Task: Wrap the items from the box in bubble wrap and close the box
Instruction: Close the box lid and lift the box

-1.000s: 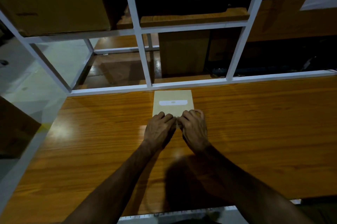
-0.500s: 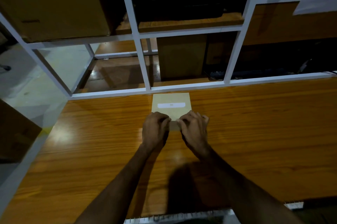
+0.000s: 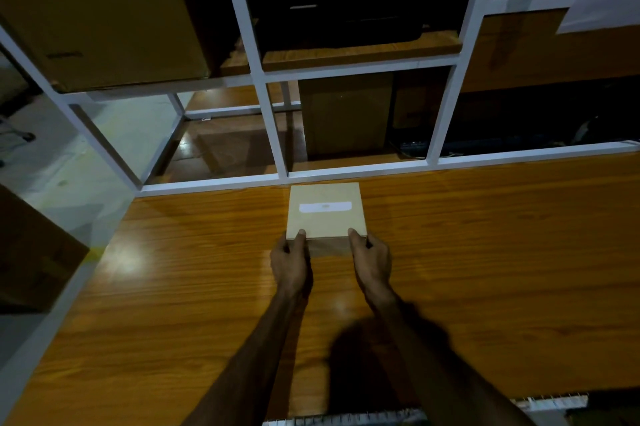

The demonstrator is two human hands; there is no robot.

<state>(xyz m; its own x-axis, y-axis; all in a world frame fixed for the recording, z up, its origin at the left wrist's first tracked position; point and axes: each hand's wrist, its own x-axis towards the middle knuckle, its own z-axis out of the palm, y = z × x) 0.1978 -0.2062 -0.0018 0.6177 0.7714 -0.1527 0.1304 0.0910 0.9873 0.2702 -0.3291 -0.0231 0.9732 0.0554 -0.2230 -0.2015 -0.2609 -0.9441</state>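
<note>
Head view: we see box mid-frame on glossy wood table, gripped at near corners by left hand and right hand. White rack behind; dim room.

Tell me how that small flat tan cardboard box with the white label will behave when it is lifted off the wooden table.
The small flat tan cardboard box probably stays stiff: its edges look straight under both thumbs. It looks light, since the left hand and right hand hold only its near corners. Low and wide, it seems unlikely to tip, though it may slide on the glossy wooden table.
</note>
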